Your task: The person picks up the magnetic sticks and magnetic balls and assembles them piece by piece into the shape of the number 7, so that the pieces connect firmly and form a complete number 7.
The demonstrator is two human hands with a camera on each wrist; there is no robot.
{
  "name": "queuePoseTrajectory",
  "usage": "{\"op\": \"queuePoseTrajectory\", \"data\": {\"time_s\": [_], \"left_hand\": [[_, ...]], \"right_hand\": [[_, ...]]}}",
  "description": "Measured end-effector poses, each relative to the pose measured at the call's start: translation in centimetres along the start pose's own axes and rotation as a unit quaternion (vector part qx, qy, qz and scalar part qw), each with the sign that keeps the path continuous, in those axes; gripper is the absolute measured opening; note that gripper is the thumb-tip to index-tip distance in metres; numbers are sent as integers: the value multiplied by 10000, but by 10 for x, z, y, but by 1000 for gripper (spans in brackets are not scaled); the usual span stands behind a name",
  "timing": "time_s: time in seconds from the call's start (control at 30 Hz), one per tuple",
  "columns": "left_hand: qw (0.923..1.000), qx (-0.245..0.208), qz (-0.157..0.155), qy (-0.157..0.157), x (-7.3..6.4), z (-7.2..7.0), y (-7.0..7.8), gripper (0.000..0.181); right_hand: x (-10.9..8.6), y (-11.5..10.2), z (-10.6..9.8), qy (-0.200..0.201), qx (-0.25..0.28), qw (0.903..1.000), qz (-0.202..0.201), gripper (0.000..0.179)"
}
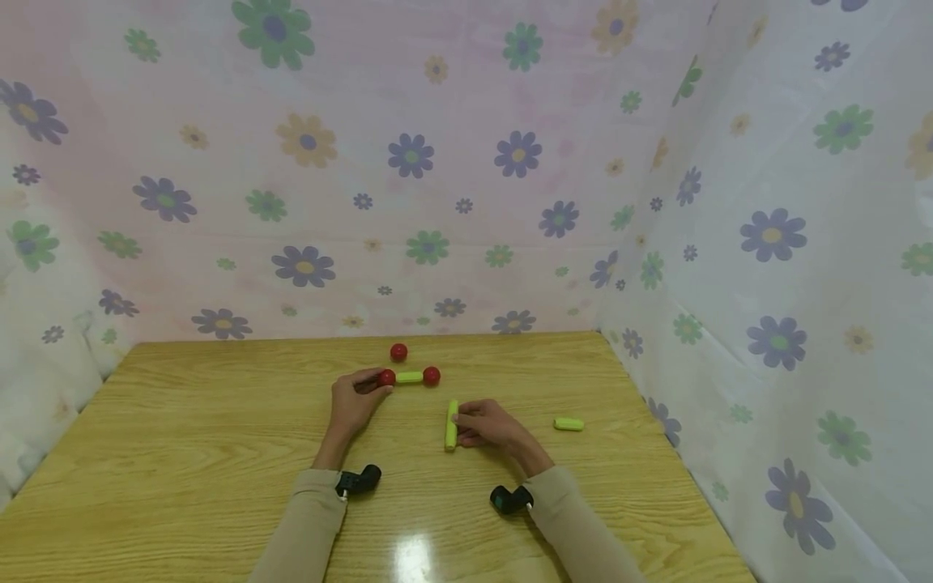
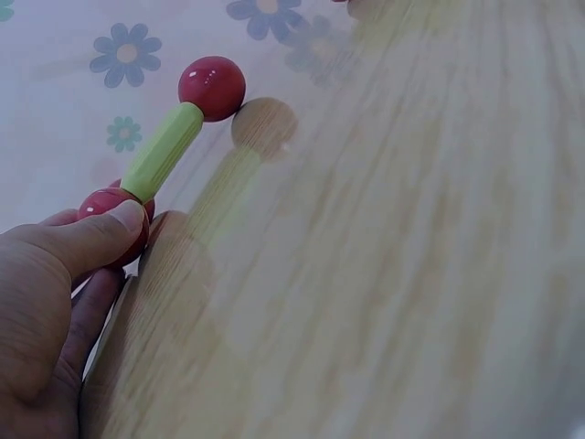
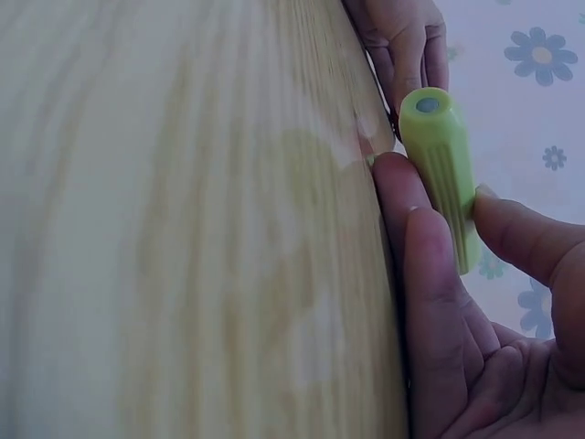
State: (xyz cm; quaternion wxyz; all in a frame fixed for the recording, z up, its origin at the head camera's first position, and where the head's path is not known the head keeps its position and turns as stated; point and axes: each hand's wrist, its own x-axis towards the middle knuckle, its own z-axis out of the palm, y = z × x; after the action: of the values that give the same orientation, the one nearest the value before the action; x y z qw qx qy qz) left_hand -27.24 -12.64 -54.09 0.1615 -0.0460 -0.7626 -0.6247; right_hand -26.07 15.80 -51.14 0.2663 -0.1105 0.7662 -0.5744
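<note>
Thumb and fingers of my left hand pinch a red ball at the left end of a short green rod. A second red ball is joined to that rod's right end, as the left wrist view also shows. My right hand pinches a longer green rod between thumb and fingers. In the right wrist view this fluted rod has a grey disc set in its visible end, and nothing is attached there.
Behind the joined pieces lies a loose red ball. Another short green rod lies to the right of my right hand. The wooden table ends at flowered cloth walls at the back and sides.
</note>
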Motion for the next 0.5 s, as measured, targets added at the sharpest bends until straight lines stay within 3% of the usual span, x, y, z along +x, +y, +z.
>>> {"op": "queuePoseTrajectory", "data": {"time_s": [0.2, 0.5], "left_hand": [[9999, -84, 94, -11, 1, 1, -4, 38], [9998, -178, -61, -60, 0, -2, -2, 37]], "right_hand": [[5, -6, 11, 68, 47, 10000, 25, 54], [18, -10, 23, 277, 82, 9996, 43, 56]]}}
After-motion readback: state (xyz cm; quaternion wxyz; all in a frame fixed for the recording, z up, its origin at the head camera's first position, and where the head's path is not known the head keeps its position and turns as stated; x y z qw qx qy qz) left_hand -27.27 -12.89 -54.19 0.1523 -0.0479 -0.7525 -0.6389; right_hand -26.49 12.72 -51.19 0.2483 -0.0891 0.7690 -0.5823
